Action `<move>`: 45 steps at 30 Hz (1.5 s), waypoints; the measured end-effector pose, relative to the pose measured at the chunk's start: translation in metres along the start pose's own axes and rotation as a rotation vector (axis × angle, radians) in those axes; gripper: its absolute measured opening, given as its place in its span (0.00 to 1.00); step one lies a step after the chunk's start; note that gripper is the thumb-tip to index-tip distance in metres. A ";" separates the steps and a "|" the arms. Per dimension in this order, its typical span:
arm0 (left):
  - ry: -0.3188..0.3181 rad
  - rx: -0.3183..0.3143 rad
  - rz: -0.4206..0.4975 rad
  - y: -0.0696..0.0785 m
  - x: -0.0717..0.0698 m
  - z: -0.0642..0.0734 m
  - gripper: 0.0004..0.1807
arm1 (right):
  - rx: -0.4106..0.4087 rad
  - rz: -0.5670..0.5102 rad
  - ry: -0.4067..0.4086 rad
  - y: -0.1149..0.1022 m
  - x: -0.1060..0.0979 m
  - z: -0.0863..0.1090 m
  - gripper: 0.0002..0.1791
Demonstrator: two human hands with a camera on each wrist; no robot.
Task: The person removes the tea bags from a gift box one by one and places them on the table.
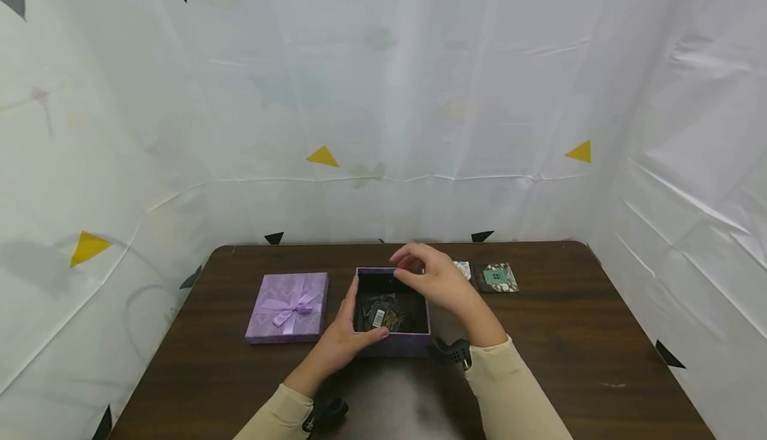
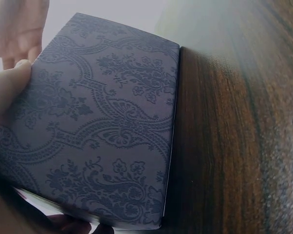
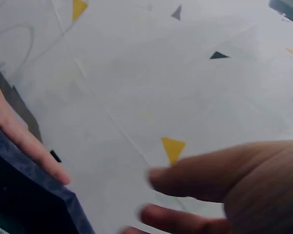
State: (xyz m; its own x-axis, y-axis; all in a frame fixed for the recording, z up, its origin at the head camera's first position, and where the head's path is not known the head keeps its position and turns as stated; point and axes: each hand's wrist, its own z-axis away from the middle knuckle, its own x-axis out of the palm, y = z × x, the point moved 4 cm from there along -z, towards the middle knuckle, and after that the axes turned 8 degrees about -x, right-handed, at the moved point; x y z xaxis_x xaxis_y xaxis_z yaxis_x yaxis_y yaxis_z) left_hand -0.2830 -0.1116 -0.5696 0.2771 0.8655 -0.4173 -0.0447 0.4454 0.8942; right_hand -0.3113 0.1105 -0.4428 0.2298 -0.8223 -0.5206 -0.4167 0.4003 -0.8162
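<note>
A purple patterned box (image 1: 398, 345) stands uncovered on the table, its inside black. In it lie dark packets (image 1: 383, 313), one with a white barcode label; their contents cannot be made out. My left hand (image 1: 347, 339) holds the box at its near left corner, fingers along the left side and thumb on the near wall. The left wrist view shows the box's floral wall (image 2: 107, 122) up close. Above the box's far right part hovers my right hand (image 1: 436, 279), its fingers loosely bent and apart. Nothing shows between thumb and fingers of the right hand (image 3: 200, 187) in the right wrist view.
Left of the box lies a lilac lid (image 1: 269, 297) with a ribbon bow. Behind the right hand are a dark packet (image 1: 500, 277) with a green label and a partly hidden white patterned packet (image 1: 463, 269). A white curtain (image 1: 383, 114) surrounds the brown table (image 1: 569, 360).
</note>
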 end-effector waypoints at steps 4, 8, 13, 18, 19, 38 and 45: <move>-0.004 -0.004 0.001 0.000 -0.001 0.000 0.69 | 0.036 -0.046 -0.273 0.006 0.014 -0.010 0.09; -0.001 -0.009 -0.003 0.001 -0.001 0.001 0.68 | 0.083 -0.031 -0.516 0.013 0.026 -0.016 0.14; -0.008 -0.011 -0.006 -0.001 0.000 0.002 0.68 | 0.122 0.016 -0.639 0.022 0.036 -0.024 0.18; -0.008 -0.017 -0.011 -0.003 0.000 0.002 0.67 | 0.163 0.038 -0.636 0.034 0.043 -0.036 0.18; -0.006 -0.017 -0.012 -0.003 -0.001 0.002 0.67 | 0.168 0.046 -0.636 0.036 0.044 -0.039 0.19; -0.021 -0.017 -0.009 -0.006 0.003 -0.001 0.66 | 0.319 0.014 -0.695 0.060 0.051 -0.053 0.28; -0.018 -0.022 -0.009 -0.004 0.001 -0.001 0.66 | 0.276 -0.101 -0.728 0.059 0.054 -0.055 0.15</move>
State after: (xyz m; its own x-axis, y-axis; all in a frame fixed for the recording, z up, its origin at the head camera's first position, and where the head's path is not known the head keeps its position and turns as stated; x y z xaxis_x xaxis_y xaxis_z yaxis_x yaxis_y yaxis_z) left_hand -0.2834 -0.1126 -0.5739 0.2945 0.8573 -0.4223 -0.0631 0.4583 0.8865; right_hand -0.3725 0.0677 -0.5051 0.8131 -0.4264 -0.3964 -0.1516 0.5023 -0.8513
